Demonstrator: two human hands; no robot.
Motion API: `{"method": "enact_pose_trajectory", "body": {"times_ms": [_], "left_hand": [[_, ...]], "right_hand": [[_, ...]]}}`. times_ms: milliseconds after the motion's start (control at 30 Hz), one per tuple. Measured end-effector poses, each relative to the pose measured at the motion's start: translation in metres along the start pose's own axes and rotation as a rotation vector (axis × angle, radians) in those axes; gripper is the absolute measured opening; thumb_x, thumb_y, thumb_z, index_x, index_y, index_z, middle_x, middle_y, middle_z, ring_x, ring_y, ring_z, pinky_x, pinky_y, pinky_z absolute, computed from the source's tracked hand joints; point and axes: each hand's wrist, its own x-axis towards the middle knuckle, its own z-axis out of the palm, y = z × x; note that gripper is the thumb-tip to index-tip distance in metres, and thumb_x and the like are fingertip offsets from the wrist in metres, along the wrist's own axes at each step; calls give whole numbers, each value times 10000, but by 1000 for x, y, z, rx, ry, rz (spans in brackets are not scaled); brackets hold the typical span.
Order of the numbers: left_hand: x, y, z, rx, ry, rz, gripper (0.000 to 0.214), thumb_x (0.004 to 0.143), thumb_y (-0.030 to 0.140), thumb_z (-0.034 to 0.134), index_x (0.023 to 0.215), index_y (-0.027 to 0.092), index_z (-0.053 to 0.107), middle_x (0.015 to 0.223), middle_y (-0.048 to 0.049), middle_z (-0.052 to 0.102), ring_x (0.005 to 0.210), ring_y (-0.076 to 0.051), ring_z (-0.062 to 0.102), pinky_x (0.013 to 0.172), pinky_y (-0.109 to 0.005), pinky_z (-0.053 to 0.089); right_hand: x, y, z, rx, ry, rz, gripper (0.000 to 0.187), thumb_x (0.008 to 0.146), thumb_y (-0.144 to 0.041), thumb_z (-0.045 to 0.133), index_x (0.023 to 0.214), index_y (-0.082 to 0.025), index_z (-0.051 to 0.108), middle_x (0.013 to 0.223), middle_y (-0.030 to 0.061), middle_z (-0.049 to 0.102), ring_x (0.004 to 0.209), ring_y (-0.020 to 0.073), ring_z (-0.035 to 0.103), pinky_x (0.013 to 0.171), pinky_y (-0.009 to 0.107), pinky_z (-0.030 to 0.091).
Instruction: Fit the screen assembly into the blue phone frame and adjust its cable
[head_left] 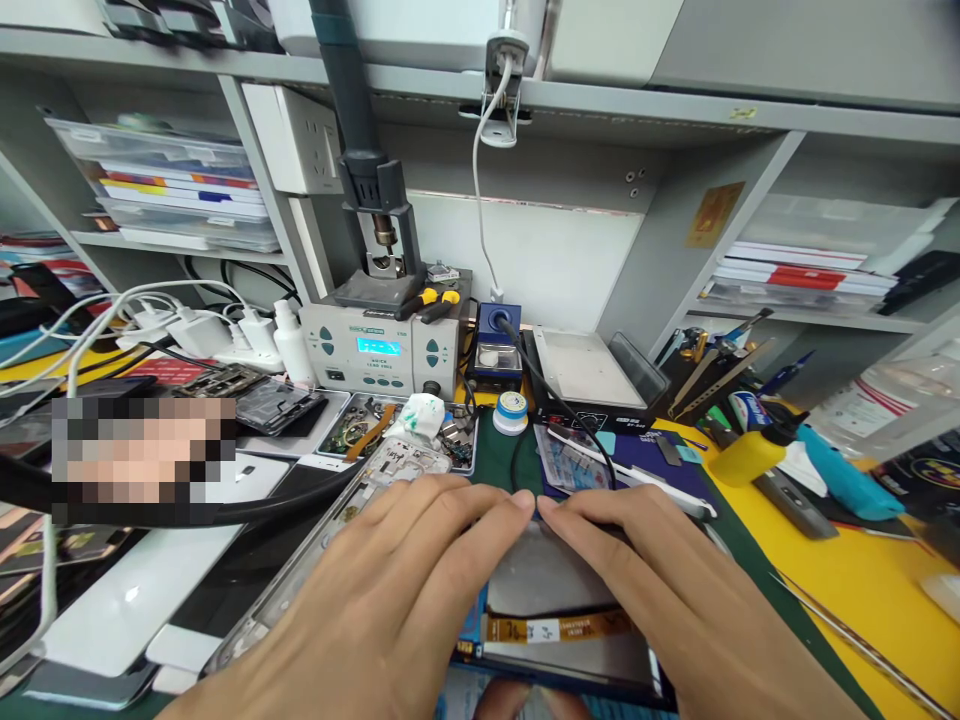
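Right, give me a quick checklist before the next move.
1. Left hand and right hand at the flat device: ok, fingertips close together near its far end.
2. Ribbon cable visible: ok, lying across the device.
3. Flat device fully in view: not ok, hands cover parts.
4. Phone frame clear of left hand: cannot tell, they overlap in view.
5. Station display lit: ok.

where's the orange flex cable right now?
Head view, bottom, right of centre: the orange flex cable lies across the grey panel, between the left hand and right hand.
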Motion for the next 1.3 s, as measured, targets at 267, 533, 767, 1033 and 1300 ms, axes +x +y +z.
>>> {"method": "enact_pose_trajectory", "body": {"times_ms": [267, 533, 767, 1033, 1300], "left_hand": [[4, 0, -1, -8, -29, -39, 519, 1012, 358, 555, 1491, 175, 476, 1450, -18, 689, 1417, -209, 506, 1313, -307, 213], [-2, -2, 0, -38, -33, -29, 594, 996, 385, 624, 1530, 181, 462, 1493, -18, 663, 1433, -207, 518, 1325, -299, 214], [15, 5, 0, -82, -48, -138, 714, 899, 484, 734, 1549, 280, 521, 1387, -101, 723, 1321, -338, 662, 1136, -478, 566], [13, 0, 1, -92, -61, -142, 715, 899, 481, 743, 1549, 282, 524, 1394, -95, 721, 1332, -338, 656, 1134, -474, 571], [0, -2, -1, -21, -33, -41, 606, 979, 399, 631, 1520, 183, 463, 1461, -42, 694, 1374, -253, 592, 1230, -376, 422]], "right_hand": [[-3, 0, -4, 9, -5, 3, 624, 966, -350, 607, 1551, -186, 467, 1312, 111, 703, 1186, 304, 687, 922, 423, 623], [0, 0, 1, 7, 3, 3, 644, 952, -351, 631, 1549, -174, 467, 1307, 124, 703, 1195, 325, 689, 1025, 496, 598], [-2, 0, -3, 13, -5, 5, 638, 927, -300, 636, 1531, -177, 471, 1300, 128, 716, 1182, 326, 705, 1007, 490, 606], [1, -1, -2, 16, 0, 11, 639, 938, -326, 638, 1541, -186, 478, 1313, 113, 705, 1194, 317, 695, 1033, 492, 600], [1, -1, -2, -3, -4, -5, 641, 944, -337, 616, 1544, -163, 469, 1318, 127, 709, 1212, 328, 696, 1002, 492, 619]]}}
